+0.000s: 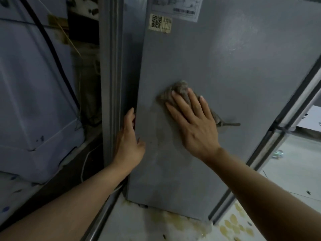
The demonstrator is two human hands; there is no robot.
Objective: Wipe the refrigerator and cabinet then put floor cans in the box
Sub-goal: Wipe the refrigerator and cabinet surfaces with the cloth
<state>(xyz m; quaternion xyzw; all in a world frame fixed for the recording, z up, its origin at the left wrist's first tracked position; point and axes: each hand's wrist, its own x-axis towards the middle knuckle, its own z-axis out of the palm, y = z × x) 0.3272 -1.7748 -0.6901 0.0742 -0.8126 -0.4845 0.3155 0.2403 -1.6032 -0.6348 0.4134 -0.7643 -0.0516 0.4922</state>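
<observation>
Two bare forearms reach in from the bottom edge toward a grey refrigerator (225,66) that stands on a stained, speckled floor (156,228). The right hand (194,124) lies flat on the refrigerator's side panel, its fingers straight and slightly spread, pressing a crumpled grey-brown cloth (180,89) against the metal; most of the cloth bunches under and just beyond the fingertips, and a thin twisted tail of it sticks out to the right of the hand. The left hand (129,141) is at the panel's left edge, with the thumb lying on the grey face and the fingers hooked round the corner into the dark gap, so it grips the edge itself. Faint smeared patches show on the panel below and between the two hands. Higher on the same panel sits a yellowed QR-code sticker (160,23), and just above it, cut by the top of the view, a larger white label (180,7). Left of the refrigerator runs a tall grey upright (111,75), and beyond that a pale, bluish covered bulk (31,84) with a black cable (52,47) running down across it. At far right, past the refrigerator's dark-trimmed corner, a small can (278,153) lies on the light floor, too small to make out further.
</observation>
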